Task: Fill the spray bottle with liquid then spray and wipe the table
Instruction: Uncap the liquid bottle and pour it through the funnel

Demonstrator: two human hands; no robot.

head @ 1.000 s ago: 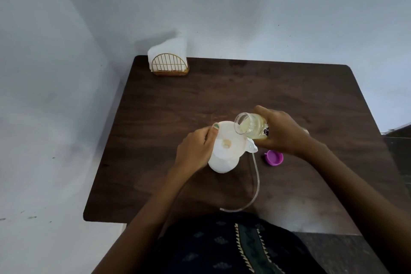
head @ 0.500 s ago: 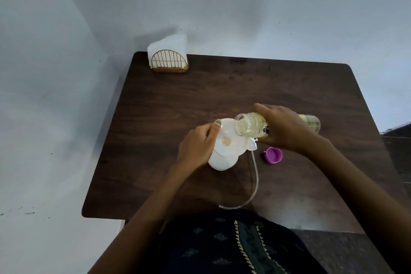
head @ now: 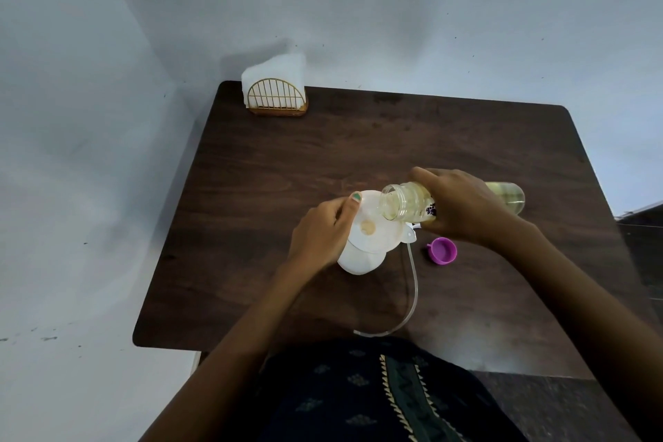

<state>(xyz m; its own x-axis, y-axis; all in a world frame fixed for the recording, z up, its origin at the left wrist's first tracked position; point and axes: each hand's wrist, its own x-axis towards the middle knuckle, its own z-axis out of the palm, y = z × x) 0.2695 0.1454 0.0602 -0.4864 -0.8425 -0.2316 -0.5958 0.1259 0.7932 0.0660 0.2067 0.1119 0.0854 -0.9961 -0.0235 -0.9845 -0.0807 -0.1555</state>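
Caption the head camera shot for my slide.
Right hand tips clear bottle over funnel held by left hand.

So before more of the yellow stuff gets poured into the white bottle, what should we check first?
1. Funnel sits in the white spray bottle: ok.
2. Left hand grips the funnel and bottle to steady them: ok.
3. Right hand grips the tipped clear bottle: ok.
4. Clear bottle's mouth is over the funnel: ok.
5. How full the white bottle is: cannot tell.
6. Purple cap and the sprayer's tube lie on the table, clear of the pour: ok.
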